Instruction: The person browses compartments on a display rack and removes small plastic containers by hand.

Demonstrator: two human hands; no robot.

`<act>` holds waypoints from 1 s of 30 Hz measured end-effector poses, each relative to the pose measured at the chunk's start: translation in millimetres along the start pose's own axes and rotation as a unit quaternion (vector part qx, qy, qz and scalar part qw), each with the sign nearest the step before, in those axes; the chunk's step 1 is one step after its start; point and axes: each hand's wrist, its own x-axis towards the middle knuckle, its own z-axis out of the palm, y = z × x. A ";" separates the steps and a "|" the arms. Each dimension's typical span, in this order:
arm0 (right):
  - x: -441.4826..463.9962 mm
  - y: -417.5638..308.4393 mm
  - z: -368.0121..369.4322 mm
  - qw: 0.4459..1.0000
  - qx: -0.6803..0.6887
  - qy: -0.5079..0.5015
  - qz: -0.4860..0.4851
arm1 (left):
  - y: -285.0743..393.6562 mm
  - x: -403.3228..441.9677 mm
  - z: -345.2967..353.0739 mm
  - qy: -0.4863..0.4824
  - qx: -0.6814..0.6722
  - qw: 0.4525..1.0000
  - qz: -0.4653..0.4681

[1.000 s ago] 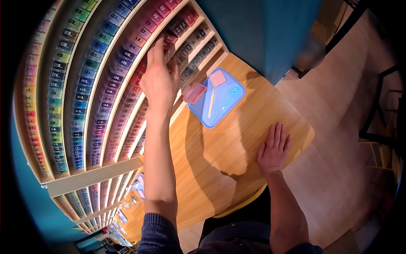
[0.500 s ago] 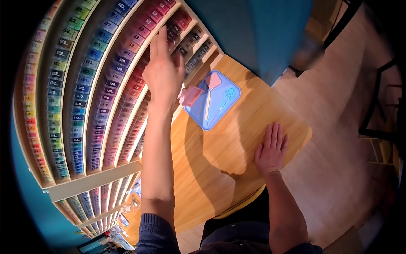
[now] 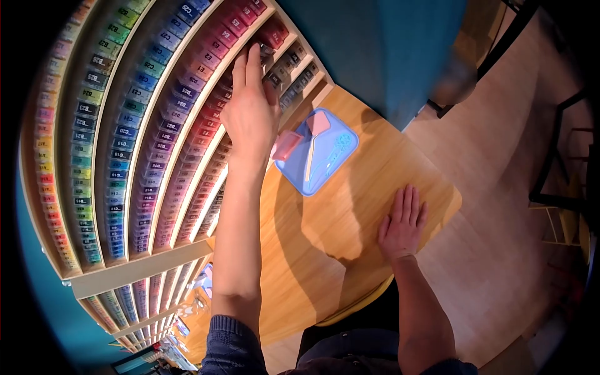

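Observation:
My left hand [image 3: 252, 112] reaches up into the slanted shelf rack [image 3: 140, 255] on the left. Its index and middle fingers are stretched out, their tips at a small dark-labelled clear box [image 3: 266, 51] in a row near the right end. The thumb lies lower, apart from the fingertips. Red boxes [image 3: 275, 31] sit just above the fingers in that row. My right hand [image 3: 403, 225] rests flat, palm down, on the wooden table [image 3: 312, 250], fingers slightly spread, holding nothing.
A blue tray [image 3: 322, 165] on the table holds a pale stick tool [image 3: 309, 159] and a pink piece [image 3: 319, 123]. A pink translucent case [image 3: 287, 145] stands at its left edge. Several rows of labelled boxes fill the rack. A dark chair frame [image 3: 556, 156] stands at right.
My left hand has shifted slightly right, and the dark-labelled box at its fingertips now sits tilted beside a dark gap. The view has moved a little. My right hand stays flat.

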 end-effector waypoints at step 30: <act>0.5 -2.2 -3.9 1.000 0.008 -0.009 0.001 | 10.4 22.5 19.3 -0.030 -0.007 0.999 0.018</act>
